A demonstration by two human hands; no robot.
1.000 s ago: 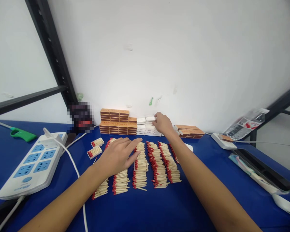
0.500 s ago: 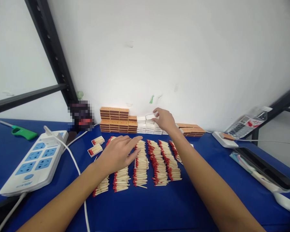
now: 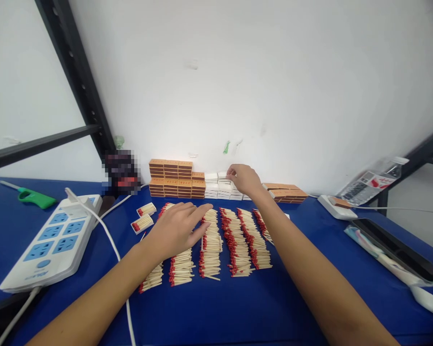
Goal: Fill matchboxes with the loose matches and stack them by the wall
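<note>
My right hand (image 3: 244, 179) reaches to the stack of white matchbox trays (image 3: 212, 187) at the wall, its fingers pinched at the right end of a top tray (image 3: 222, 176). The fingertips partly cover that end. My left hand (image 3: 178, 228) hovers palm down over the rows of red-tipped matches (image 3: 209, 262), fingers loosely stretched and thumb apart, with nothing in it. Left of it lie two trays with matches inside, one nearer (image 3: 142, 224) and one farther (image 3: 146, 210). Brown matchboxes (image 3: 171, 187) are stacked left of the white trays.
More brown matchboxes (image 3: 286, 193) lie to the right. A white power strip (image 3: 54, 240) with a cable (image 3: 111, 240) is at the left, near a green lighter (image 3: 38, 198). On the right are a plastic bottle (image 3: 375, 182), a white adapter (image 3: 336, 207) and a black phone-like slab (image 3: 397, 250).
My right hand has shifted slightly left and its fingertips have drawn closer together. The top white tray now lies more level on the stack. My left hand has stayed in place.
</note>
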